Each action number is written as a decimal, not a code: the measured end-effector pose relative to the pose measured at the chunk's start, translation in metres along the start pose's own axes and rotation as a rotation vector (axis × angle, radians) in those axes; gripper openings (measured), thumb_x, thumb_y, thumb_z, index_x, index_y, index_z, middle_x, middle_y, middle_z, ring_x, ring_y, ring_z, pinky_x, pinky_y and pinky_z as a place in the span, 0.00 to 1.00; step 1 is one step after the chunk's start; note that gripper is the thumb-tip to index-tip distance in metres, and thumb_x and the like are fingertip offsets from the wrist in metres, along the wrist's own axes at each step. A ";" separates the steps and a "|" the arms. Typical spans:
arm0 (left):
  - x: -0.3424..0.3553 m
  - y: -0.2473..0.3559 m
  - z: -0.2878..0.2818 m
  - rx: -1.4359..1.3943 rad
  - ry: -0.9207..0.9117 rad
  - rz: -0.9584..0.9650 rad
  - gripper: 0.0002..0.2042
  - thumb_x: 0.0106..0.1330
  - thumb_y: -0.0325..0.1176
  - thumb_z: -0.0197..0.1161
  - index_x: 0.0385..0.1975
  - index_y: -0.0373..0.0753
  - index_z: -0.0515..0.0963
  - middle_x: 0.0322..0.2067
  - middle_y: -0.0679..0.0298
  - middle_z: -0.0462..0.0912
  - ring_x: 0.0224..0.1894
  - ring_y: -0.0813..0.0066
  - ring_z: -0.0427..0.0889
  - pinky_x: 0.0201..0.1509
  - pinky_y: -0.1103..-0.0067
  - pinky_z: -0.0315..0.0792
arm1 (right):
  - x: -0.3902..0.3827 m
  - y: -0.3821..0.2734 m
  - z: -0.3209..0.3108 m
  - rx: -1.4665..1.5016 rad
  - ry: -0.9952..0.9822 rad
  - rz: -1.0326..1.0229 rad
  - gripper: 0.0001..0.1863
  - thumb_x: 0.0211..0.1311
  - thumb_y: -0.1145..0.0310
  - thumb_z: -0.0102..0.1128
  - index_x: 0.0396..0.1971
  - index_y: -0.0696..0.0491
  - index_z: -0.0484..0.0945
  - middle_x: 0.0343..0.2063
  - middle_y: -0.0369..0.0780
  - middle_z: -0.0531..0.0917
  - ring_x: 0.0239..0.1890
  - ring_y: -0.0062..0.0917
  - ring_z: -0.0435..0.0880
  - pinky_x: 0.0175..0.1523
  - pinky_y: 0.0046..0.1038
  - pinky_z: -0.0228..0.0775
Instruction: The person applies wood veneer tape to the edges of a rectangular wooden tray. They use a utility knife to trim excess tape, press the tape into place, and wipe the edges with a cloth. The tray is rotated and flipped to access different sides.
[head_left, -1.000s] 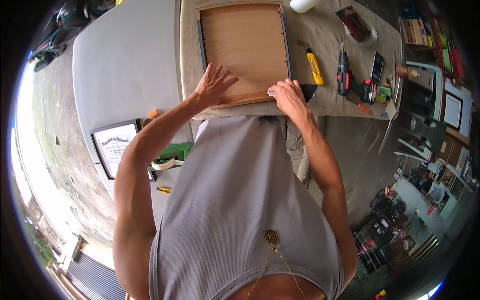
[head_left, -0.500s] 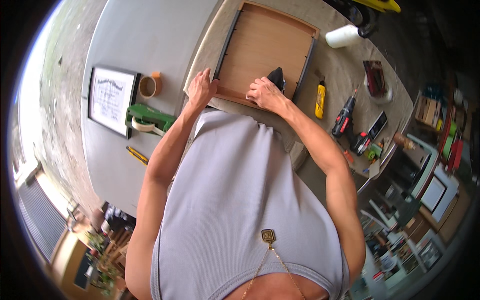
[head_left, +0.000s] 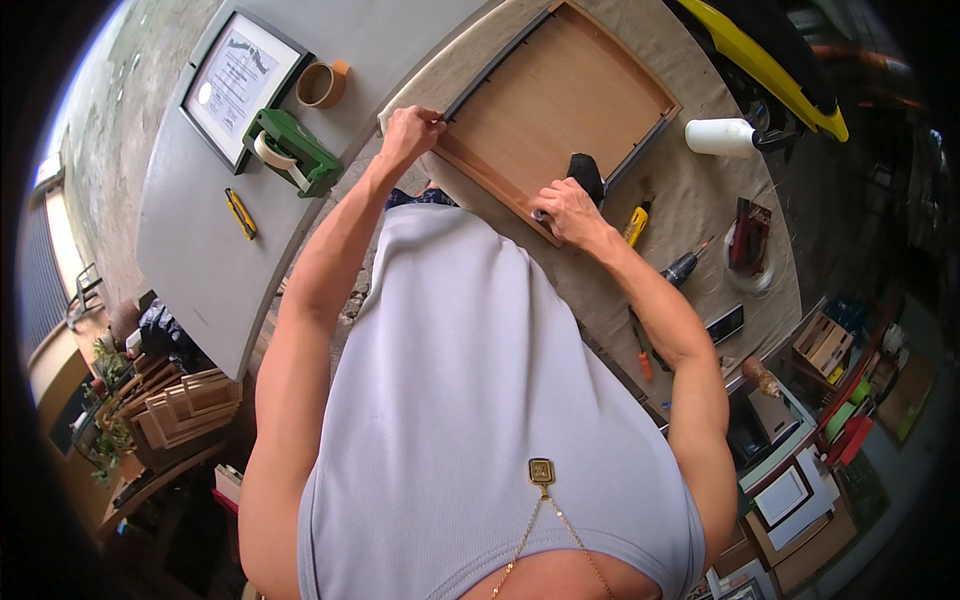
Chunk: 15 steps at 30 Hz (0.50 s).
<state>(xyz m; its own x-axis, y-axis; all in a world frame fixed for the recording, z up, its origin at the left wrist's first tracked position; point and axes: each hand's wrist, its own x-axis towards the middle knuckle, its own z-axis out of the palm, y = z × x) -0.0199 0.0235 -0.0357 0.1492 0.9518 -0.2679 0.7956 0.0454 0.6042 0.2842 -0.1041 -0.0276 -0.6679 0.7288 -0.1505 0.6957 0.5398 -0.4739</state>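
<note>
Head view: frame back seemingly runs diagonally between both hands.

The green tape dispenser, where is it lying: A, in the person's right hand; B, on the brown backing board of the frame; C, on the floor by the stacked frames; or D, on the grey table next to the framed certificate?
D: the green tape dispenser lies on the grey table, right beside the framed certificate, while both hands are over on the picture frame.
</note>
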 end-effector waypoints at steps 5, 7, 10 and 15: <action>0.012 -0.009 -0.006 -0.127 -0.107 -0.005 0.14 0.54 0.35 0.70 0.39 0.36 0.85 0.32 0.53 0.87 0.34 0.67 0.87 0.41 0.76 0.80 | -0.006 -0.014 0.000 -0.037 0.253 0.101 0.05 0.52 0.66 0.64 0.29 0.47 0.82 0.30 0.34 0.81 0.40 0.29 0.77 0.50 0.32 0.64; 0.014 -0.012 -0.008 -0.175 -0.155 -0.037 0.15 0.55 0.35 0.70 0.40 0.35 0.84 0.32 0.54 0.87 0.31 0.71 0.87 0.37 0.78 0.80 | -0.007 -0.013 0.000 -0.038 0.244 0.053 0.05 0.53 0.66 0.64 0.29 0.48 0.82 0.30 0.34 0.81 0.39 0.29 0.77 0.49 0.32 0.65; 0.017 -0.015 -0.009 -0.226 -0.226 -0.081 0.16 0.56 0.35 0.70 0.41 0.34 0.84 0.31 0.54 0.87 0.27 0.74 0.86 0.30 0.80 0.80 | -0.001 -0.011 -0.001 -0.016 0.227 -0.013 0.04 0.53 0.68 0.63 0.29 0.50 0.81 0.29 0.36 0.79 0.38 0.30 0.77 0.49 0.33 0.65; 0.021 -0.013 -0.014 -0.334 -0.306 -0.116 0.16 0.57 0.34 0.70 0.43 0.32 0.83 0.28 0.58 0.86 0.26 0.78 0.83 0.27 0.80 0.81 | 0.024 -0.009 0.010 0.057 0.265 -0.090 0.03 0.54 0.71 0.60 0.27 0.53 0.77 0.28 0.40 0.76 0.35 0.33 0.77 0.47 0.34 0.67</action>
<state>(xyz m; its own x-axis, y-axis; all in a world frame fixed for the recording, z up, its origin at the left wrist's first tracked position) -0.0352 0.0477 -0.0384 0.2771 0.8037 -0.5266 0.5917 0.2891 0.7525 0.2591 -0.0956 -0.0361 -0.6286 0.7680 0.1226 0.6159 0.5878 -0.5246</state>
